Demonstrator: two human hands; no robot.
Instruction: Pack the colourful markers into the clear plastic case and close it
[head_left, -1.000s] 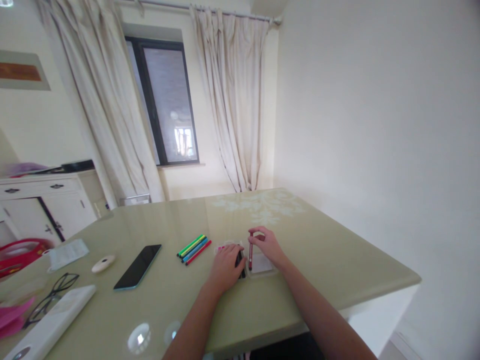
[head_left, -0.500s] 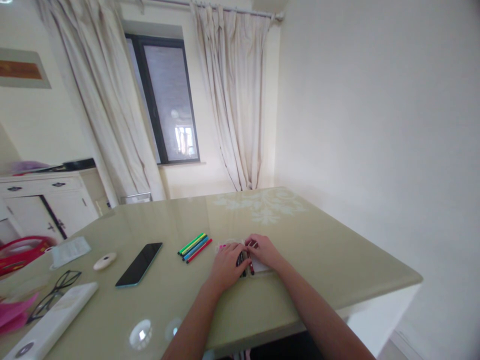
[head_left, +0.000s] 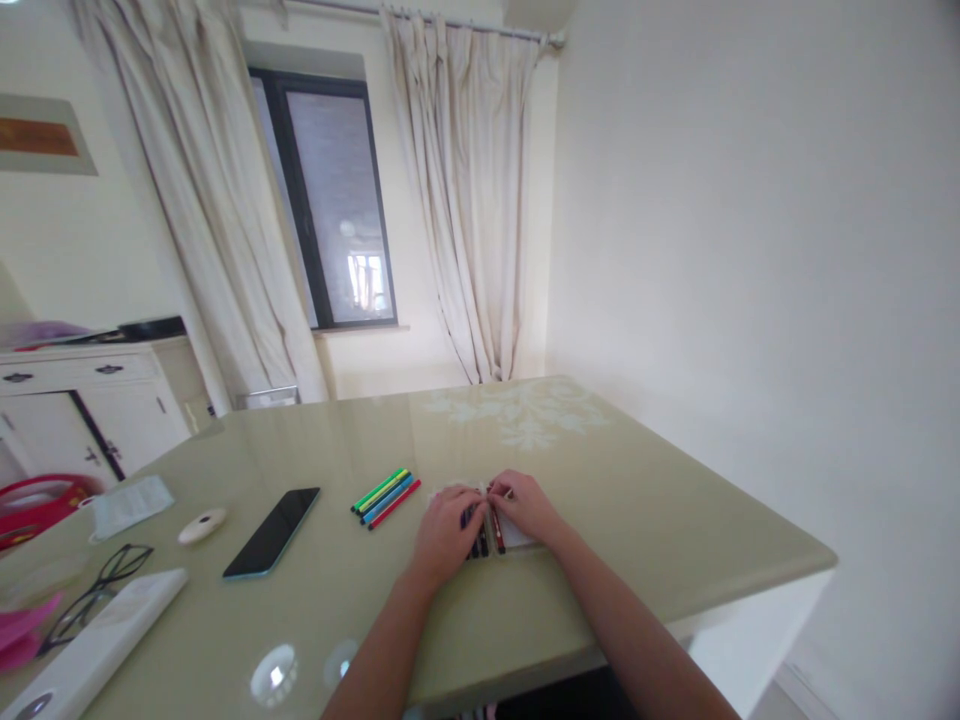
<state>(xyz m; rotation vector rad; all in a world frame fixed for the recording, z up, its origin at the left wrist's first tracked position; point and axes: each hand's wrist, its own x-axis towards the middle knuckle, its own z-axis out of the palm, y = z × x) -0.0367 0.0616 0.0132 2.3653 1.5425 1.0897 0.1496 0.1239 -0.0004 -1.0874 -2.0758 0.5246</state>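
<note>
At the near edge of the clear case on the surface, the dark red pen now lies low, just right of the dark pens; a second ago it stood up in the right hand. It looks all but seated, its far end still covered. The right fingers bunch almost together there; whether they pinch or press, I cannot tell. The left hand arches over the dark pens, its grip hidden. Slightly farther, to the left, loose coloured pens remain outside the case.
</note>
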